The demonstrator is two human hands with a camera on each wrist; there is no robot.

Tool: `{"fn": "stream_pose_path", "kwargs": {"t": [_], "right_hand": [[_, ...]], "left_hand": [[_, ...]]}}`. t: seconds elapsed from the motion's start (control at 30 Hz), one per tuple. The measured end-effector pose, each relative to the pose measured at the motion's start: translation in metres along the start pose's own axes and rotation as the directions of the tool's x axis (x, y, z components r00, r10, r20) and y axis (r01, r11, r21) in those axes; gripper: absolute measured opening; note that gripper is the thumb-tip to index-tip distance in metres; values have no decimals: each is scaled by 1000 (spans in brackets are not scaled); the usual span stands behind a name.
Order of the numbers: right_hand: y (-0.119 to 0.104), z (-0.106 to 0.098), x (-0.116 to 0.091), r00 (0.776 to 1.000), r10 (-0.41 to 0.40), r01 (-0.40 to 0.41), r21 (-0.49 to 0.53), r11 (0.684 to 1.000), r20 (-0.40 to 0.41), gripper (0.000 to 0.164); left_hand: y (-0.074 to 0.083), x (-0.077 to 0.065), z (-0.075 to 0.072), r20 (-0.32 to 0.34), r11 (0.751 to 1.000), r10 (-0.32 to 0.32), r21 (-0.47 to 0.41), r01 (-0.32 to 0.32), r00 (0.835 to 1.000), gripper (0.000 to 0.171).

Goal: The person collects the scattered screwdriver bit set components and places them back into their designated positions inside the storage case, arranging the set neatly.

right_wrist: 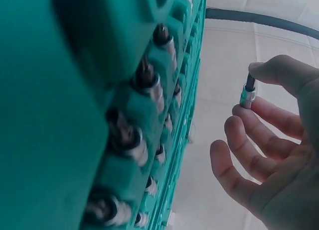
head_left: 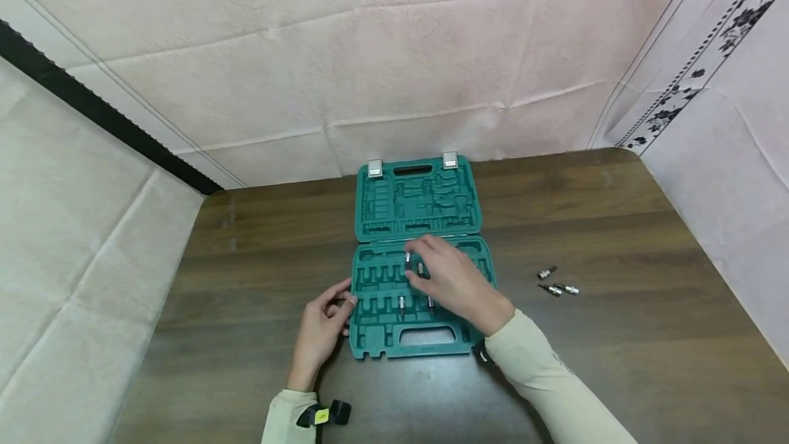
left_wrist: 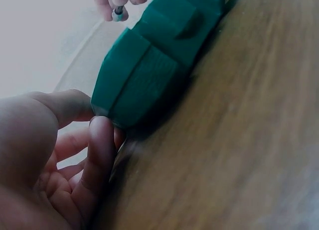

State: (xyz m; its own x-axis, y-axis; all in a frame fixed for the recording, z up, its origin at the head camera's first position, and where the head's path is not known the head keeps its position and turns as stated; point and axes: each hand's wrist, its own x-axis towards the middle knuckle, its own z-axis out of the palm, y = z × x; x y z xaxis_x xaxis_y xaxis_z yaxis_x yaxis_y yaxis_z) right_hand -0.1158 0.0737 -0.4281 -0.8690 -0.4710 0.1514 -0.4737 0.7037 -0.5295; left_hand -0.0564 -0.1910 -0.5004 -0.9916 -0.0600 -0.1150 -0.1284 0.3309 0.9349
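Your right hand (head_left: 455, 282) pinches a bit socket (right_wrist: 248, 94) between thumb and fingertip above the open teal case (head_left: 377, 338), partly hiding it; your left hand (head_left: 323, 327) grips its left side. Seated bits (right_wrist: 133, 146) blur at right wrist; three loose bits (head_left: 570, 290) dot the tabletop (head_left: 616, 225).

I get an evenly bright head view, soft light on the pale cloth (head_left: 394, 53) across the top, a dull sheen on the table (head_left: 401, 403) at lower centre, soft shadow beside the right sleeve (head_left: 555, 382). My left wrist view is dim, washed out at upper left, the table smeared at right; in my right wrist view the case (right_wrist: 40, 140) blurs darkly at left
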Motion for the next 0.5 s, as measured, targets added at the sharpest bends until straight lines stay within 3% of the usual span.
{"fn": "stream_pose_path", "kwargs": {"t": [0.17,0.5], "right_hand": [[-5,8,5,1000,-24,24,25,999,4,40],[-10,13,1,1000,8,-8,39,999,6,38]], "left_hand": [[0,-1,-1,-5,1000,0,13,0,1000,41],[2,-1,-1,-5,1000,19,18,-19,1000,39]]}}
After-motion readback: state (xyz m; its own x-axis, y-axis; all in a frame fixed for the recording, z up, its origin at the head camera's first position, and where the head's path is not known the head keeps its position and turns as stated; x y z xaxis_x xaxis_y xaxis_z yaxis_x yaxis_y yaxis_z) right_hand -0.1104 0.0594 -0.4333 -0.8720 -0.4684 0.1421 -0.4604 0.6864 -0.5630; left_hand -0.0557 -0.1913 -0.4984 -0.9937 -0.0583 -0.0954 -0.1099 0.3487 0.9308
